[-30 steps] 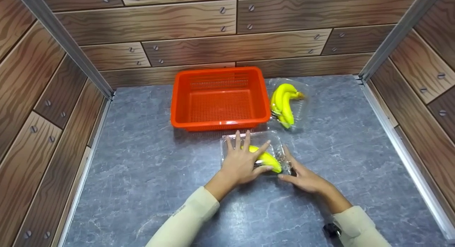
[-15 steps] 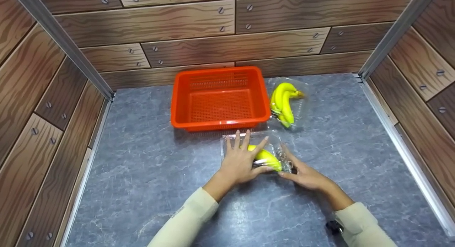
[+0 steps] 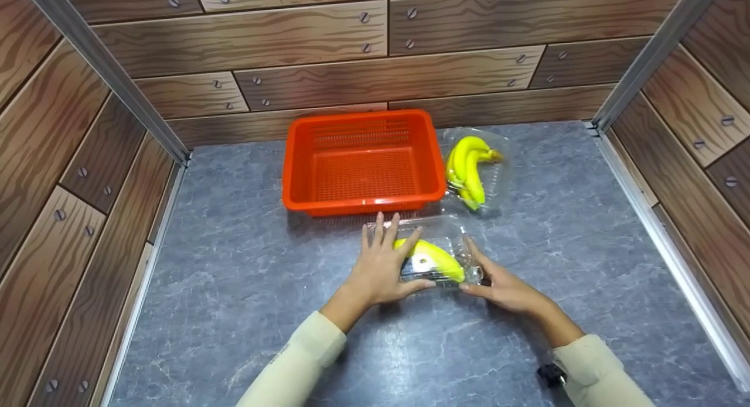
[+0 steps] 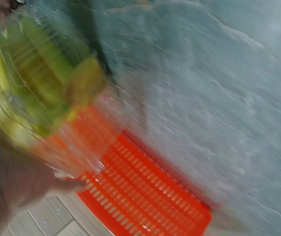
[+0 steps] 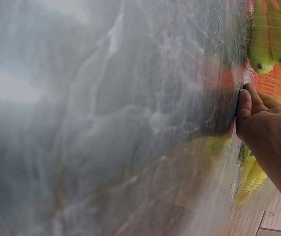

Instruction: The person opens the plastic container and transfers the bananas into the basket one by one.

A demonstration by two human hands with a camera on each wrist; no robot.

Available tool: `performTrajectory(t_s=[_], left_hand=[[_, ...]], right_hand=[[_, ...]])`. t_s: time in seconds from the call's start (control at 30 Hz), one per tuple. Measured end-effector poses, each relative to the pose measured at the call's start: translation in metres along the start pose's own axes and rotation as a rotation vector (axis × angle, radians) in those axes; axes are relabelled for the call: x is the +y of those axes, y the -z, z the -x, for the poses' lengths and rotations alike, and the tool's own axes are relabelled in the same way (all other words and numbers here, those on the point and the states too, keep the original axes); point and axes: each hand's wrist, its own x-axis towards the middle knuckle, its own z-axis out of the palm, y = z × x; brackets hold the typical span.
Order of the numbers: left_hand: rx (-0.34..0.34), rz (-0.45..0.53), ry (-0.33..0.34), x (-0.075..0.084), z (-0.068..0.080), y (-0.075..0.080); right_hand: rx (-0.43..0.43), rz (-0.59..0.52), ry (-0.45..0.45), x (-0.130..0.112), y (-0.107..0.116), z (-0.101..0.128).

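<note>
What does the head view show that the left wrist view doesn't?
Only the head view shows the right hand at the near clear plastic box's right end, the second clear plastic box of yellow bananas right of the basket, and the brown wood-look walls. Only the left wrist view shows wood-look flooring beyond the basket. Both show the left hand on the near clear plastic box of yellow bananas, the orange plastic mesh basket and the grey marbled tabletop.
</note>
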Motion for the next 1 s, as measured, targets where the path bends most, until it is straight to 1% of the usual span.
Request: performTrajectory(t_s=[0.13,0.27,0.37,0.5,0.63,0.87,1.0], left_hand=[[0.000,0.024,-0.025,-0.0068,0.0004,0.0000],[0.005,0.015,-0.030,-0.0097,0.0014,-0.0013],[0.012,-0.003,-0.031,-0.0102,0.0019,-0.0030],[0.021,-0.001,-0.036,-0.0104,0.0021,-0.0047],[0.027,-0.003,-0.033,-0.0109,0.0004,-0.0051],[0.000,-0.015,-0.023,-0.0107,-0.0015,-0.0023],[-0.003,-0.023,-0.016,-0.0104,-0.0016,-0.0011]], right_hand=[[0.004,0.011,-0.001,-0.0017,0.0012,-0.0013],[-0.002,-0.008,-0.002,-0.0036,0.0010,-0.0021],[-0.003,-0.013,-0.019,-0.0040,0.0006,-0.0012],[-0.007,-0.002,-0.042,-0.0046,0.0005,0.0010],[-0.005,0.003,-0.039,-0.0042,0.0004,0.0021],[-0.008,0.000,-0.037,-0.0028,-0.0001,0.0018],[-0.010,-0.019,-0.025,-0.0021,-0.0019,0.0001]])
